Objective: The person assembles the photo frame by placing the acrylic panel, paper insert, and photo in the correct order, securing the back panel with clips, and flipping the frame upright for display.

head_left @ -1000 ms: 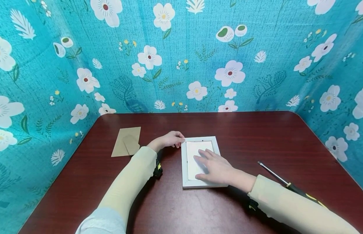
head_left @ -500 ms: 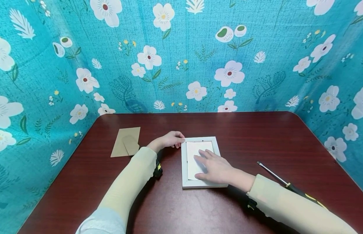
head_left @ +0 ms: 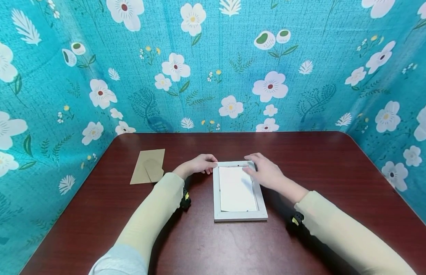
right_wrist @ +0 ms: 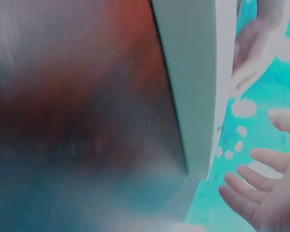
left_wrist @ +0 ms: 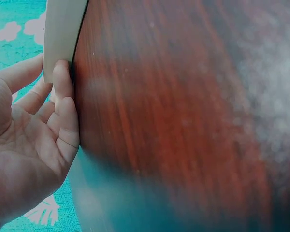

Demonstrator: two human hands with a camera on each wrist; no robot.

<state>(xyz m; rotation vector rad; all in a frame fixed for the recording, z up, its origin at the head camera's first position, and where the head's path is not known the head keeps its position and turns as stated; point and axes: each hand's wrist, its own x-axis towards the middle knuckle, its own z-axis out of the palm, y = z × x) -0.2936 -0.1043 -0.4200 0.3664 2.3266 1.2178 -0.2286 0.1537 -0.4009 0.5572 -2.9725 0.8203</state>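
brown board (head_left: 147,166) lies toward the table's (head_left: 240,248) left edge; your left hand (head_left: 200,164) pinches the white frame (head_left: 240,216) mid-table; only the right wrist view shows your relaxed right hand (head_left: 267,172) clear of it.

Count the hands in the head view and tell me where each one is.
2. The left hand pinches the far left corner of the white frame; the right hand is at the frame's far right corner, fingers apart.

The right hand (head_left: 267,173) hides the frame's (head_left: 239,216) back right corner. Specks (head_left: 238,165) along the frame are too small to identify. Beside it, the right wrist view blurs the counter (right_wrist: 82,92).
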